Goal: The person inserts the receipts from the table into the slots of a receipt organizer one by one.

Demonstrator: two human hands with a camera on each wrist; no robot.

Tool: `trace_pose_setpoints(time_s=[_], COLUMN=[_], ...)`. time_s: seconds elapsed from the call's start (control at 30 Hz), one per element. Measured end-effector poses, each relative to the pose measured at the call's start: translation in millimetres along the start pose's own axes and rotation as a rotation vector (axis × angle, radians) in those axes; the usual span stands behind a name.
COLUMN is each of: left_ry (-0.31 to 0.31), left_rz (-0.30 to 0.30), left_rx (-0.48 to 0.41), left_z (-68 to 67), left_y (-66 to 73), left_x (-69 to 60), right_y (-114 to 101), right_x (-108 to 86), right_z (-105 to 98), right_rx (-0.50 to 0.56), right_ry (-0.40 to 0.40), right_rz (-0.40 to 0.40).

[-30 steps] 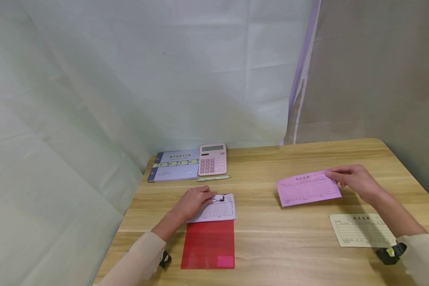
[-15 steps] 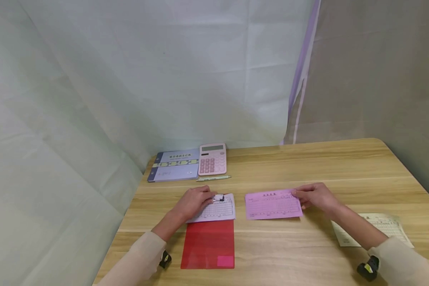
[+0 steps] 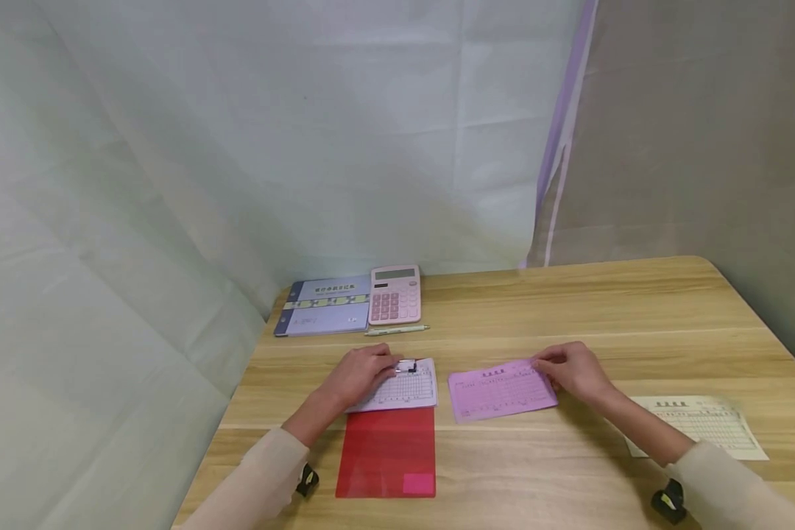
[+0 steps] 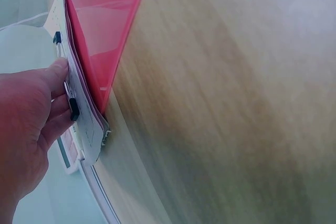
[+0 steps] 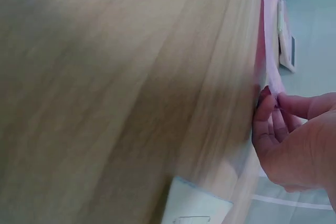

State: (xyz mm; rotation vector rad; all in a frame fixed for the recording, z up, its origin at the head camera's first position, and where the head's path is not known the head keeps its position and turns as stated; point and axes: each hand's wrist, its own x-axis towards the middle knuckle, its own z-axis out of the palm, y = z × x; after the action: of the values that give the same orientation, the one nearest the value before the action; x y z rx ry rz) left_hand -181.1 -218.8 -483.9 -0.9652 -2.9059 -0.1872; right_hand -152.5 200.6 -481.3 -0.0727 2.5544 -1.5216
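My left hand [image 3: 360, 375] grips the binder clip [image 3: 406, 366] at the top of a stack of white forms [image 3: 404, 390], lying over the upper part of a red folder [image 3: 386, 453]. In the left wrist view my left hand [image 4: 31, 114] has its thumb and fingers around the clip, and the sheets show layered edges. My right hand [image 3: 578, 375] pinches the upper right corner of a pink form [image 3: 502, 391], held just right of the stack. The right wrist view shows thumb and fingertips of my right hand [image 5: 294, 140] together on the pink sheet's edge [image 5: 270, 51].
A pale yellow form [image 3: 709, 423] lies at the right, partly behind my right forearm. Behind the stack are a pen [image 3: 397, 330], a pink calculator [image 3: 394, 294] and a blue account book [image 3: 327, 305]. A curtain [image 3: 371, 132] hangs beyond the table [image 3: 536, 471].
The pink form has moved left and toward me with my right hand, from above the table's right part to beside the stack. My left hand has stayed on the clip.
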Motion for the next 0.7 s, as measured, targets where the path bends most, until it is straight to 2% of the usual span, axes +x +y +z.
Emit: trace_pose_setpoints(time_s=[0.1,0.2,0.27,0.37,0.53,0.7], left_ry=[0.002,0.0,-0.001,0.002,0.003,-0.012], left_rz=[0.001,-0.002,-0.006,-0.008,-0.008,-0.017], left_rx=[-0.001,0.004,0.009,0.013,0.011,0.013], left_z=[0.1,0.3,0.5,0.6,0.4,0.7], left_y=[0.3,0.4,0.4,0.2,0.6,1.4], left_x=[0.0,0.4,0.4,0.1,0.0,0.0], right_y=[-4,-15,-24,-39,-53,-52], right_x=[2.0,5.0,7.8,13.2,23.4,27.7], right_z=[-1,-3,-3,2,22,50], right_rx=[-0.034,-0.01,0.034,0.154,0.264,0.252], right_ry=[0.018,0.018,0.002,-0.034,-0.083,-0.136], right_rz=[-0.037,-0.05,-0.034,0.032,0.093,0.109])
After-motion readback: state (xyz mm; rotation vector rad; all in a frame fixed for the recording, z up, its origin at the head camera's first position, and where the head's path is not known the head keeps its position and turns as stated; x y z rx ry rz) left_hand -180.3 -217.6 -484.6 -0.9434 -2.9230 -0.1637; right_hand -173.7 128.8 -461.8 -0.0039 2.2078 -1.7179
